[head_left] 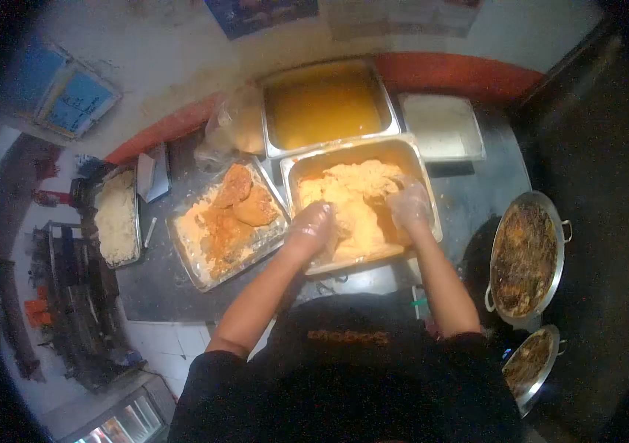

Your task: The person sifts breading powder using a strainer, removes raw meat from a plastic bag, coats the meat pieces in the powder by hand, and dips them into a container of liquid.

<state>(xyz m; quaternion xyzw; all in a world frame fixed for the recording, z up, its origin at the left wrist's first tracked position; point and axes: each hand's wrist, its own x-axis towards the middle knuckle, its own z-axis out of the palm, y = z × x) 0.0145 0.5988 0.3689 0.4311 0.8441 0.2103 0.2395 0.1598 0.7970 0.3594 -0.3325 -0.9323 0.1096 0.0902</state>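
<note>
My left hand (316, 226), in a clear plastic glove, is closed at the left side of a deep metal pan (432, 214). Its curled fingers press into pale, batter-coated meat (362, 229) that fills much of this pan. At the pan's right side, my right hand (408, 204), gloved the same way, is also closed on the coated meat. The fingertips of both hands are partly hidden in the batter. Yellowish liquid shows around the pieces on the right. Left of the pan, a shallow tray (207, 284) holds pale flour and several orange-brown coated pieces (234, 186).
Behind stands a metal pan of yellow-orange liquid (329, 103). A whitish tray (443, 129) is at the back right, a flour tray (116, 218) at the far left. Two round pans (527, 258) of dark frying food stand to the right. A plastic bag (237, 125) lies behind the shallow tray.
</note>
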